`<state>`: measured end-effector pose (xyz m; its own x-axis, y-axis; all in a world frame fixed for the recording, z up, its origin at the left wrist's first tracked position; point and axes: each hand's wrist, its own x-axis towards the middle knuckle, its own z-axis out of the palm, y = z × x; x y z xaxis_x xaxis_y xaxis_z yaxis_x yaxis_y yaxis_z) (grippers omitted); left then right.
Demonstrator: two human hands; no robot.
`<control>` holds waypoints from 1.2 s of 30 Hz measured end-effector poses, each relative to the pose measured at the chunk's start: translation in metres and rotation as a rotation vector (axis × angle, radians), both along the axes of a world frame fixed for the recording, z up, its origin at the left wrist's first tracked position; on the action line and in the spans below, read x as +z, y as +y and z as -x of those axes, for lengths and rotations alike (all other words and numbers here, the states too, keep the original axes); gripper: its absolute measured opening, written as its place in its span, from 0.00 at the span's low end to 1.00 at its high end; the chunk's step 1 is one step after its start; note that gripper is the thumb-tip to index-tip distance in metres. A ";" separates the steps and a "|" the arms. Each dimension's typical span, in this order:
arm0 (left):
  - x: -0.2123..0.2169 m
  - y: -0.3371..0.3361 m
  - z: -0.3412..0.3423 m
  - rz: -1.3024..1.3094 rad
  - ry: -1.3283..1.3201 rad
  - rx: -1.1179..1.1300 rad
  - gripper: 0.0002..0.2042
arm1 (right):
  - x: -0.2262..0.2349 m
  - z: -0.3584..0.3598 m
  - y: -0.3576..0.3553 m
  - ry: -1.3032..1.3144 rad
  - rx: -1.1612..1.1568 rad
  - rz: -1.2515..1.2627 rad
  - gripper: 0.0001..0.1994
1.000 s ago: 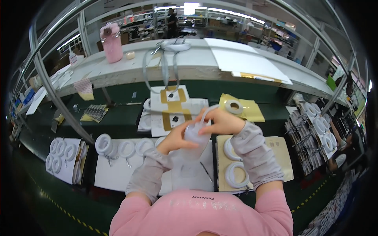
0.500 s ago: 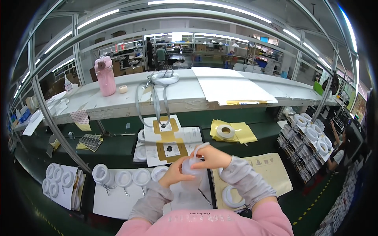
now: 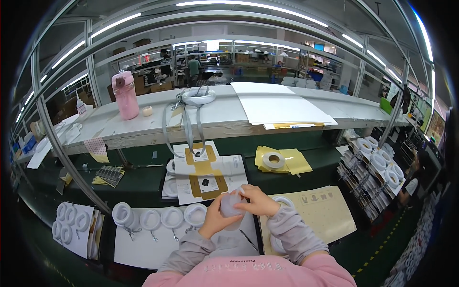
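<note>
Between my two hands is a whitish, translucent, rounded cylinder-like piece point(image 3: 231, 205); its exact kind is hard to make out. My left hand point(image 3: 215, 219) wraps its left side, thumb along the near edge. My right hand point(image 3: 259, 202) pinches a thin white strip or rim at its upper right, fingers bent. Left of my hands, a row of white coiled cables point(image 3: 171, 209) with metal ends lies on a white sheet point(image 3: 143, 248). A thin dark tool point(image 3: 248, 240) rests close below my right wrist. My right forearm partly covers more white coils on a tan sheet point(image 3: 320, 210).
Ahead lie printed cards point(image 3: 231, 179) and a tape roll point(image 3: 274, 156) on yellow paper. A raised white shelf point(image 3: 158, 117) carries a pink bottle point(image 3: 126, 98), grey cables point(image 3: 189, 126) and white sheets point(image 3: 277, 103). Stacked coil trays point(image 3: 366, 172) stand right; a metal post point(image 3: 71, 158) rises left.
The white loop that stood up above the piece is now down against it. My right hand has lowered and turned slightly; my left hand still holds the piece.
</note>
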<state>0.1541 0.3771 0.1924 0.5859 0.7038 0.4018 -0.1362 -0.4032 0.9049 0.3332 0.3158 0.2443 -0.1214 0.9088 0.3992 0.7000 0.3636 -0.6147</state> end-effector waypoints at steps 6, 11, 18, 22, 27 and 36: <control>-0.011 -0.003 -0.004 -0.137 0.025 0.118 0.35 | -0.015 0.029 -0.005 -0.088 -0.384 -0.126 0.22; -0.005 -0.003 0.003 -0.139 0.056 -0.011 0.38 | -0.011 0.007 -0.005 0.060 -0.086 -0.097 0.22; -0.024 -0.003 -0.001 -0.118 0.067 0.068 0.38 | -0.017 0.032 -0.015 -0.203 -0.453 -0.130 0.20; -0.020 0.000 0.005 -0.009 0.019 -0.017 0.38 | -0.022 0.017 -0.018 0.082 -0.183 -0.107 0.16; -0.018 -0.005 0.009 0.048 0.048 -0.086 0.39 | -0.007 0.025 -0.022 -0.091 -0.254 -0.017 0.19; -0.026 -0.001 0.010 0.025 0.077 -0.076 0.40 | -0.023 0.026 -0.017 -0.054 -0.225 0.011 0.21</control>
